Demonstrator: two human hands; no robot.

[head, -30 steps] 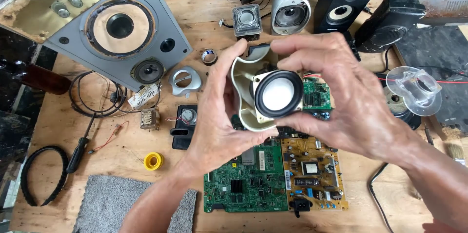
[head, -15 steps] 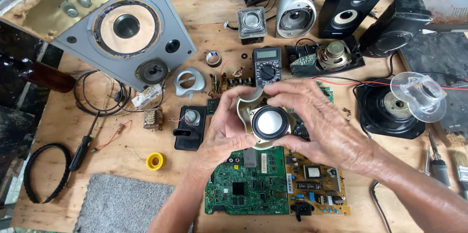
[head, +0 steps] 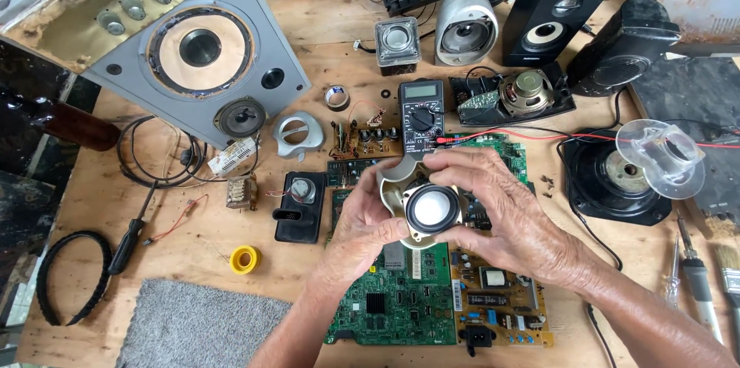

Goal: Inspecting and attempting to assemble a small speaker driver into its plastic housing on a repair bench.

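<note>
Both hands hold a small round speaker driver [head: 432,210] with a pale cone, set in a beige plastic housing, above the bench's middle. My left hand [head: 362,233] grips the housing from the left and below. My right hand [head: 505,214] wraps it from the right and above, fingers over the top edge. Under the hands lie a green circuit board [head: 393,302] and a tan circuit board [head: 497,306]. A black multimeter [head: 421,115] with red leads sits just behind the driver.
A large grey speaker cabinet [head: 193,52] fills the back left. Small speakers [head: 465,25], a black speaker box [head: 559,6] and a loose woofer [head: 617,179] stand at the back right. A screwdriver [head: 131,233], yellow tape roll [head: 245,259], grey cloth [head: 193,325] and brush [head: 728,264] lie around.
The hands and the speaker driver have moved lower and farther from the camera, down toward the circuit boards. The multimeter and parts behind them have come into view.
</note>
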